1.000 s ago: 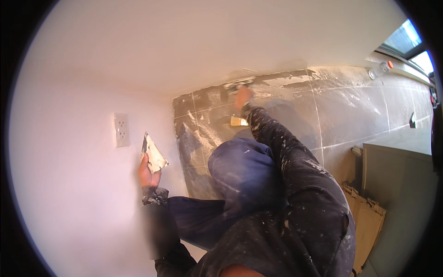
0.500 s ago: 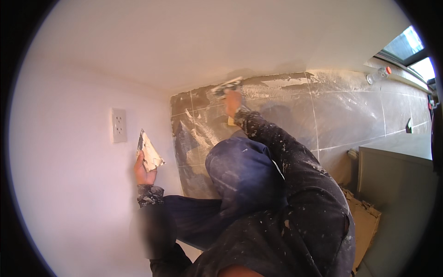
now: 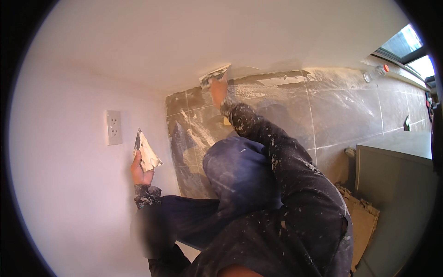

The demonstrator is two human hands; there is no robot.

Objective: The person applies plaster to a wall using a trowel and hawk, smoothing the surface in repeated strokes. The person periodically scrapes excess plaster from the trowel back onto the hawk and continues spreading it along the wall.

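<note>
My left hand (image 3: 142,171) is closed on a triangular putty knife (image 3: 147,155) with cream filler spread over its blade, held up in front of the white side wall (image 3: 69,166). Reaching forward, my right hand (image 3: 218,91) grips a wide filling knife (image 3: 215,75). Its blade lies against the foot of the white wall (image 3: 221,37), just above the far edge of the grey tiled floor (image 3: 281,111). The handles of both knives are mostly hidden by my fingers. Dried filler spatters my dark sleeves.
A white socket plate (image 3: 114,127) sits on the side wall. On the right stand a grey cabinet (image 3: 392,175) and some torn cardboard (image 3: 360,217). A clear bottle with an orange cap (image 3: 376,73) lies along the far wall, near a window (image 3: 406,46). Pale smears streak the tiles.
My right hand and its knife have shifted left and up, from the tile edge onto the white wall. The left hand keeps its hold, and the whole view has moved slightly.
</note>
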